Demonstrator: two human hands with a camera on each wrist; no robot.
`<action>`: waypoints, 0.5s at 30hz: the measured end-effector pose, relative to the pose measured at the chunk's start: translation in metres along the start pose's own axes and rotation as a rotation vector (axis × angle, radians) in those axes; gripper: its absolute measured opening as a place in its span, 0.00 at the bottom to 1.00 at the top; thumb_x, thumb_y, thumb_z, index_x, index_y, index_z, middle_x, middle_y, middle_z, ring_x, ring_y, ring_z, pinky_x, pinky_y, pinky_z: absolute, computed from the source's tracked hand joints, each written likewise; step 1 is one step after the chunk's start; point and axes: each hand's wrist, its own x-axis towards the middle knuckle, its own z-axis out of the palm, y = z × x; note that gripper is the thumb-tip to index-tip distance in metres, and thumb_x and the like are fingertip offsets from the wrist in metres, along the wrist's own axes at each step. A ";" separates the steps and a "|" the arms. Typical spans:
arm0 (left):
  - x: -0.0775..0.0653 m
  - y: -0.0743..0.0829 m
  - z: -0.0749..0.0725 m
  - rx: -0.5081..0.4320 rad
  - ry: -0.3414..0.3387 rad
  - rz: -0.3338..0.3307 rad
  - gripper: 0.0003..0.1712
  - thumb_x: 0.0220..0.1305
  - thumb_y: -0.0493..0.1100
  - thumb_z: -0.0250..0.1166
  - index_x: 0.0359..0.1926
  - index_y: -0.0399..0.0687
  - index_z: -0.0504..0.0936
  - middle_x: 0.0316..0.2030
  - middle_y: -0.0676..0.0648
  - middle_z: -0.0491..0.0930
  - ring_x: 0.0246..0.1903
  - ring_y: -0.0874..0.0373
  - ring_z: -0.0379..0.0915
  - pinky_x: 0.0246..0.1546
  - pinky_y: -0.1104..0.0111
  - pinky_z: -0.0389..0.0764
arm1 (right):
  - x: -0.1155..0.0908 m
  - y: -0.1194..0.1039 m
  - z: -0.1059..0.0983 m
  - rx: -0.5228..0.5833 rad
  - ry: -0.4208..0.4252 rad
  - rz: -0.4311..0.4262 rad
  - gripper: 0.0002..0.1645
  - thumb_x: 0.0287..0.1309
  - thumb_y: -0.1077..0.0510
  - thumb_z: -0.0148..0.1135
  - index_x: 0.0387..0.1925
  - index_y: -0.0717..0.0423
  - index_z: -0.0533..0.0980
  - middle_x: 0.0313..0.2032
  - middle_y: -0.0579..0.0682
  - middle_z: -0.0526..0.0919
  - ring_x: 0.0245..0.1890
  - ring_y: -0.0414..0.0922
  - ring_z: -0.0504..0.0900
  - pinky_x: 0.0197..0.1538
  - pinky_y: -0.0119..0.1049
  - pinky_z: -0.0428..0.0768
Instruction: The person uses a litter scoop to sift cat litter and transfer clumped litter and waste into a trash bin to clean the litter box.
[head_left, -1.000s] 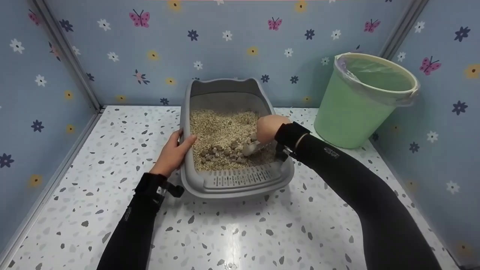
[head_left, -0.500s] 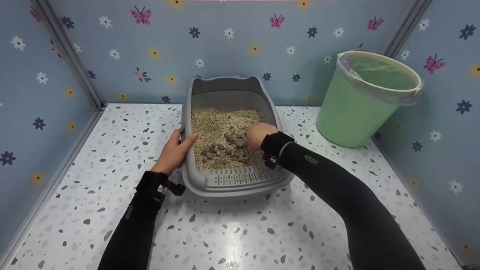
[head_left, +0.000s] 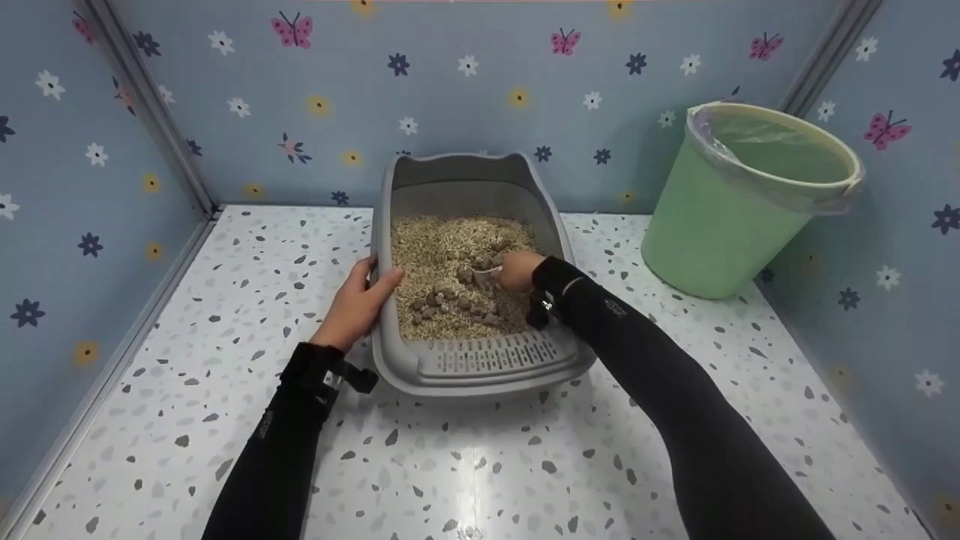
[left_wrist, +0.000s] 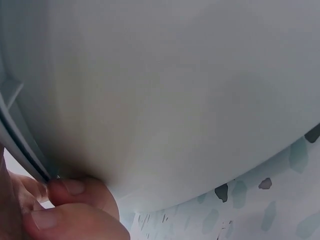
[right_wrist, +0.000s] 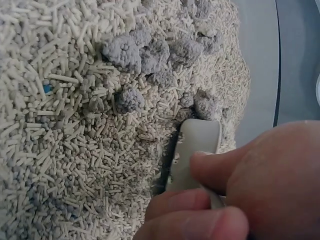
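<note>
A grey litter box (head_left: 409,375) stands on the speckled floor, holding pale pellet litter (head_left: 424,240) with grey clumps (right_wrist: 122,52) on top. My left hand (head_left: 358,304) grips its left rim, thumb over the edge; in the left wrist view fingers (left_wrist: 75,215) curl under the rim beside the outer wall (left_wrist: 175,100). Inside the box, toward the right, my right hand (head_left: 519,270) grips a pale litter scoop (right_wrist: 197,137). The scoop's head rests among the litter near several clumps. Much of the handle is hidden by the fingers.
A green bin (head_left: 720,217) with a clear liner stands to the right by the corner. Flower-patterned walls (head_left: 480,75) close in the back and both sides. A slotted ledge (head_left: 495,356) runs along the box's front.
My right hand has moved left from near the box's right rim, taking the scoop from the front clumps to farther back in the litter. My left hand keeps its grip on the rim.
</note>
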 end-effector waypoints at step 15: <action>-0.001 0.000 -0.003 -0.012 -0.010 -0.007 0.57 0.81 0.72 0.60 0.92 0.47 0.47 0.82 0.32 0.61 0.73 0.39 0.69 0.74 0.45 0.72 | 0.004 -0.013 0.017 0.100 0.244 -0.009 0.31 0.88 0.58 0.48 0.19 0.49 0.62 0.23 0.46 0.63 0.26 0.48 0.65 0.34 0.40 0.67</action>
